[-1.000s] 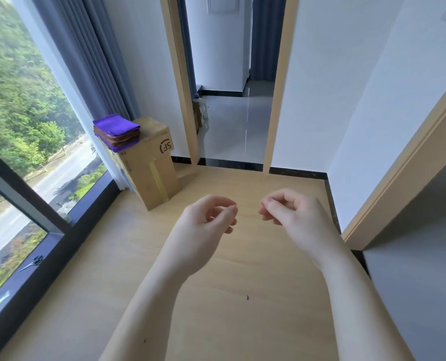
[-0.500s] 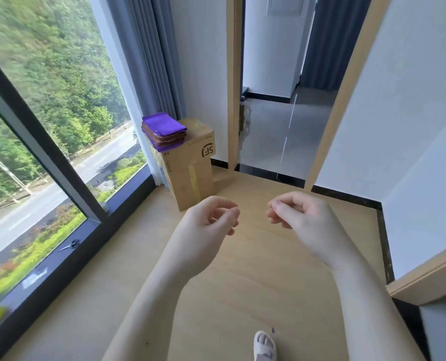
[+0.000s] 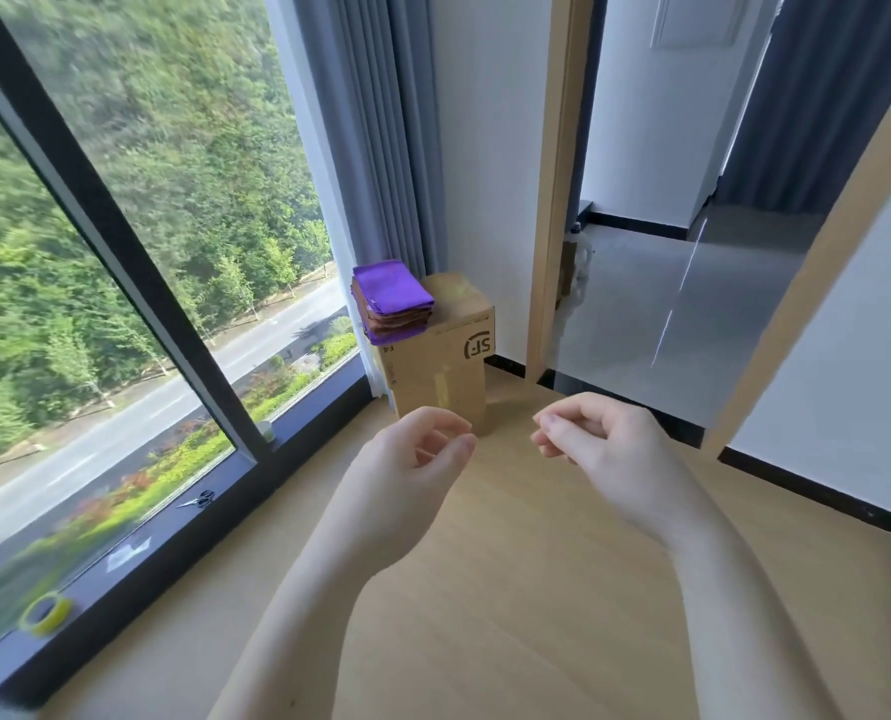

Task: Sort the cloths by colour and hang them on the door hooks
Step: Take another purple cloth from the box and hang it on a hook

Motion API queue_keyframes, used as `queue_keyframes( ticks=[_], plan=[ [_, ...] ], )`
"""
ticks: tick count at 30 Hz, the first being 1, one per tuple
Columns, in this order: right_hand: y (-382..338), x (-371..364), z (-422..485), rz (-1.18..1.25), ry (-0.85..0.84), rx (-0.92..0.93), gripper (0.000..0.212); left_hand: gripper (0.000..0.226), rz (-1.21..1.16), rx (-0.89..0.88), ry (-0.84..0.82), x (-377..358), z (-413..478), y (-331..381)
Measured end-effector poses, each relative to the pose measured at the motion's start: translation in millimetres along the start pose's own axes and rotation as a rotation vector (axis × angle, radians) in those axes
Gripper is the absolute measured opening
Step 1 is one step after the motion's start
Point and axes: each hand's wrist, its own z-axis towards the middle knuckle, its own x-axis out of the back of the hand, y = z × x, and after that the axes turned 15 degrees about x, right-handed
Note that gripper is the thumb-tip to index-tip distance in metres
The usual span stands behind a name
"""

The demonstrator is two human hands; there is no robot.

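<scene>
Item: we log one stack of folded purple and brown cloths [image 3: 392, 304], centre of frame, on the left part of the top of an upright brown cardboard box [image 3: 443, 376] beside the grey curtain [image 3: 381, 148]. Its long axis slants from upper left to lower right, with the layered edges facing us. We hold the left hand [image 3: 412, 459] and right hand [image 3: 599, 449] below it, fingers loosely curled and holding nothing.
</scene>
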Motion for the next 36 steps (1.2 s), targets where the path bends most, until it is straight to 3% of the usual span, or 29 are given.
queue_keyframes(
  ticks=[16, 36],
  plan=[
    [57.7, -15.8, 122.0, -0.058, -0.14, -0.031, 0.013, 0.013, 0.15, 0.128, -0.013, -3.9, 122.1, 5.4],
    [57.0, -118.1, 310.6, -0.249, -0.31, -0.129, 0.013, 0.028, 0.445, 0.112, -0.026, 97.6, 326.6, -13.3]
  ],
)
